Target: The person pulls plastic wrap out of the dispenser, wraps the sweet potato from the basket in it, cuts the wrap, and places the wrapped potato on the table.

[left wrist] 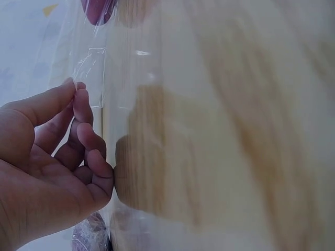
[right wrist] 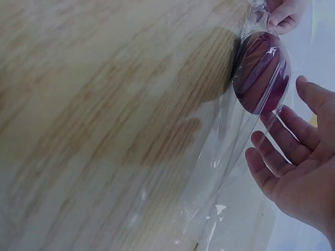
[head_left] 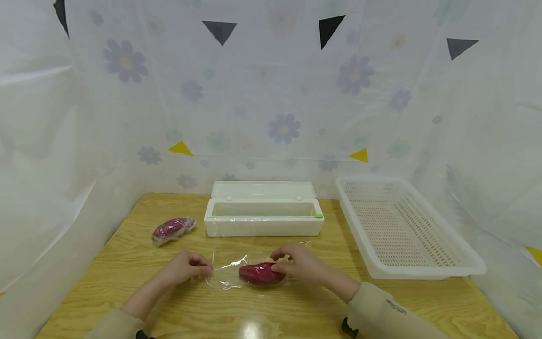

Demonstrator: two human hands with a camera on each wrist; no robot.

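Observation:
A glossy, oblong purple-red vegetable [head_left: 261, 274], like a small eggplant, lies on a sheet of clear plastic wrap [head_left: 226, 278] on the table. My left hand [head_left: 188, 269] pinches the wrap's left edge between thumb and forefinger, as the left wrist view shows. At the vegetable's right end is my right hand [head_left: 302, 266], its thumb over that end in the head view. In the right wrist view, its fingers [right wrist: 285, 136] are loosely bent and spread from the thumb, close beside the film. A second such vegetable [head_left: 171, 229], wrapped in crinkled film, lies farther left.
Behind the hands stands a white wrap dispenser box [head_left: 264, 228] with its lid raised and a green slider [head_left: 318, 215] on its front edge. A white perforated basket [head_left: 423, 272] sits at the right of the wooden table [head_left: 203, 315]. Patterned sheeting [head_left: 254, 94] hangs around the table.

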